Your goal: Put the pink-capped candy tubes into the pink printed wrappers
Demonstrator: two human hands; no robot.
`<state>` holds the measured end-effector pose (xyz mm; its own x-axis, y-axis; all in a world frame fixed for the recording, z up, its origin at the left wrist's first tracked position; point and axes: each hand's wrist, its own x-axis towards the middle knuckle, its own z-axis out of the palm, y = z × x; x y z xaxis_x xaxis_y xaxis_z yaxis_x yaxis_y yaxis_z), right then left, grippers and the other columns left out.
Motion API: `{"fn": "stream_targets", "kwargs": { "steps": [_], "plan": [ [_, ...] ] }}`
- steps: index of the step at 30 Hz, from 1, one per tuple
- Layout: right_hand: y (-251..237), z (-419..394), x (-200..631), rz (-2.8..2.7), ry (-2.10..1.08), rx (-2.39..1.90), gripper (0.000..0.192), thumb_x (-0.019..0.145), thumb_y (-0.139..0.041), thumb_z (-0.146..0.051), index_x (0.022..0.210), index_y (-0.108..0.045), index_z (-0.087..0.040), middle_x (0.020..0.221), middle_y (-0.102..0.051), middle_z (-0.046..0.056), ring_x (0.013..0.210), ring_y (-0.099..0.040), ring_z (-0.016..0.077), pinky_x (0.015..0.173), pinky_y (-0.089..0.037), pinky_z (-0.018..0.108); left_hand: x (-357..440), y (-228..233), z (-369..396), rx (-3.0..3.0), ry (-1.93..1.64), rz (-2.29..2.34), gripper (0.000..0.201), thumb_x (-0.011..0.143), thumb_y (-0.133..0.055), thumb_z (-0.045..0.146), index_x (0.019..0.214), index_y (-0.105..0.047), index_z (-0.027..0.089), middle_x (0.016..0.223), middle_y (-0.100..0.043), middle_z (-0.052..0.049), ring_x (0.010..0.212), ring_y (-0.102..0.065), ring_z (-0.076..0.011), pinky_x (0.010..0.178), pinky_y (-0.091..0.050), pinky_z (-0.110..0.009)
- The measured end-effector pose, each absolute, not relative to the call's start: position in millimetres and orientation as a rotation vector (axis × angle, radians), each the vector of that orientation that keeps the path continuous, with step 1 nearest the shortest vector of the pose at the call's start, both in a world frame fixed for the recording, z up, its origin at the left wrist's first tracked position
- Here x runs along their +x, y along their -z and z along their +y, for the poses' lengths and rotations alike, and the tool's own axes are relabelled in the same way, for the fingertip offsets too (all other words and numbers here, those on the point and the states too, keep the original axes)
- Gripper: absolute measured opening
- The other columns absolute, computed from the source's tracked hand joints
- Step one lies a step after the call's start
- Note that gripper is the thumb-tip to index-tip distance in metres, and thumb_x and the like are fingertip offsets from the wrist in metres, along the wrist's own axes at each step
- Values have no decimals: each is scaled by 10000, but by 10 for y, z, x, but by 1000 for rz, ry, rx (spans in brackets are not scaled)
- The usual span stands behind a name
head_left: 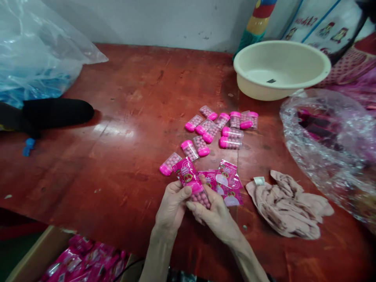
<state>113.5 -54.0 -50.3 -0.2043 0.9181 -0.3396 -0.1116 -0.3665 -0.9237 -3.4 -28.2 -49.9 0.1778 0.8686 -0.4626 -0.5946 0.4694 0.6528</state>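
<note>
1. Bottle (pixel 202 199) is resting between both hands, above the table (pixel 117 188).
2. Left hand (pixel 171 205) is gripping its pink cap end.
3. Right hand (pixel 216 207) is grasping its bead-filled end.
4. Sachet (pixel 185 169) is extending beyond the cap.
5. Loose sachets (pixel 227 178) are lying beside the right hand.
6. Other bottles (pixel 232 143) are lying farther back.

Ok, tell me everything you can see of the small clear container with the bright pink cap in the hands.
The small clear container with the bright pink cap looks like plastic and is filled with round pink balls. It is tilted over the red-brown wooden table, cap end away from the person and slightly left. The left hand grips near the cap, the right hand near the other end. A shiny pink printed sachet meets the cap; whether it wraps over it is unclear.
</note>
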Motion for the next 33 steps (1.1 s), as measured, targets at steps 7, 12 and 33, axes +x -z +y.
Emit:
{"fn": "stream_targets", "kwargs": {
  "steps": [7, 12, 33],
  "plan": [
    [514, -608, 1091, -1064, -1524, -1365, 219, 836, -548, -362, 985, -580, -204, 813, -566, 22, 722, -533, 144, 618, -457, 237, 34, 457, -302, 378, -1031, 911, 206, 687, -708, 225, 864, -724, 121, 770, -723, -94, 603, -631, -169, 583, -484, -271],
    [512, -570, 1107, -795, -1836, -1049, 198, 821, -577, -374, 891, -510, -202, 597, -418, -78, 418, -323, 48, 399, -302, 175, 25, 433, -313, 408, -1005, 847, 219, 663, -728, 227, 843, -726, 103, 742, -718, -98, 412, -526, -92, 394, -405, -208],
    [681, -741, 939, -1152, -1185, -1547, 292, 906, -426, -391, 1081, -562, -201, 969, -660, 81, 861, -631, 192, 723, -537, 294, 162, 461, -306, 263, -1193, 932, 166, 715, -682, 214, 861, -709, 139, 802, -725, -82, 756, -671, -205, 727, -511, -311]
  ]
}}
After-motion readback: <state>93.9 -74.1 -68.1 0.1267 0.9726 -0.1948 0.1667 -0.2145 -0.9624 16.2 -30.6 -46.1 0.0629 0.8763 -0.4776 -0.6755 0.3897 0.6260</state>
